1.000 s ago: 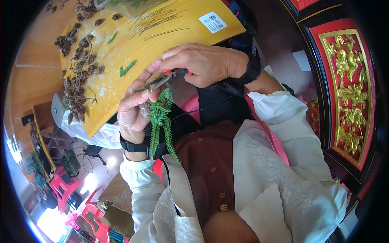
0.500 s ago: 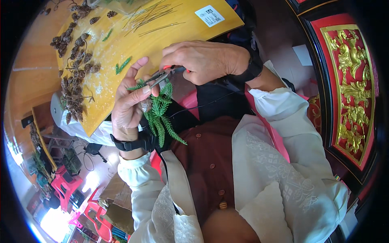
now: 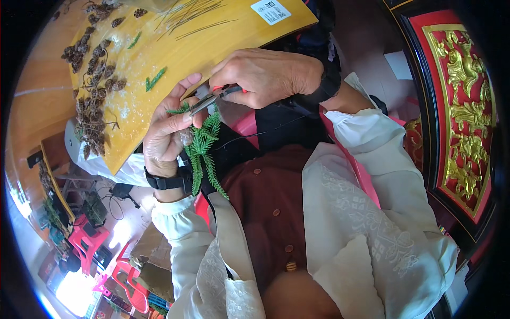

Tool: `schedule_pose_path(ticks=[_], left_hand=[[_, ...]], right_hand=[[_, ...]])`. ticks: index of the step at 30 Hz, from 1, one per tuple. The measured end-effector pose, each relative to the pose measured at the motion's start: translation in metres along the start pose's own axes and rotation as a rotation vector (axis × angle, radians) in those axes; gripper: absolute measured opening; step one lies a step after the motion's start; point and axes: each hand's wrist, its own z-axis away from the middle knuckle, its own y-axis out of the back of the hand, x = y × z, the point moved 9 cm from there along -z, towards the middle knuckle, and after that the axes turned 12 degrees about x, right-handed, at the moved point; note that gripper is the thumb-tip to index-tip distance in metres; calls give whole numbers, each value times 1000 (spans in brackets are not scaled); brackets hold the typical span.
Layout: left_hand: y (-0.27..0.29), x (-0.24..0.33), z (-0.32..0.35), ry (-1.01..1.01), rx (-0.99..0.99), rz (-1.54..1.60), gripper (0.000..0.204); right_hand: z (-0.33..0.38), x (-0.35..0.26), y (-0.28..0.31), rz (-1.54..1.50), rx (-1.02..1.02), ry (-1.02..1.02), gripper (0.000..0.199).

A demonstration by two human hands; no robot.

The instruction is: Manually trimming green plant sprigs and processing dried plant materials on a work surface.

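Note:
My left hand (image 3: 166, 128) pinches a green artificial pine sprig (image 3: 203, 142) between thumb and fingers, its needled branches hanging below the palm. Something brownish and shiny shows at the sprig's base beside the thumb; its kind is unclear. My right hand (image 3: 260, 77) is closed round pliers (image 3: 202, 105) with red-and-dark handles. Their metal jaws reach the upper end of the sprig, right by my left thumb tip. Whether the jaws grip a stem or wire there is hard to see.
Left of my hands, a yellow table (image 3: 133, 114) carries many small pine cones (image 3: 93, 114), loose green sprig pieces (image 3: 155, 79), thin wires (image 3: 194, 16) and a white label (image 3: 271, 11). A gold-and-red carved panel (image 3: 465, 122) stands at right. Pink stools (image 3: 87, 242) are at lower left.
The hanging sprig has swung slightly left and down, its lower tips now nearer my left wrist. Both hands keep their hold, and the pliers stay at the sprig's upper end.

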Motion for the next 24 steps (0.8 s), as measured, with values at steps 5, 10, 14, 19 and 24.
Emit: schedule_pose_path(ticks=[5, 10, 14, 19, 24], left_hand=[[9, 6, 0, -53, 125, -1, 68], [9, 33, 10, -365, 457, -342, 57], [18, 28, 13, -326, 575, -439, 27], [24, 21, 14, -348, 613, -426, 9], [19, 16, 10, -229, 541, -303, 11]], right_hand=[[1, 10, 2, 11, 105, -47, 16], [7, 11, 11, 81, 186, -206, 18], [11, 11, 12, 176, 285, -274, 18], [12, 12, 12, 256, 233, -346, 19], [11, 17, 17, 247, 307, -153, 21]])
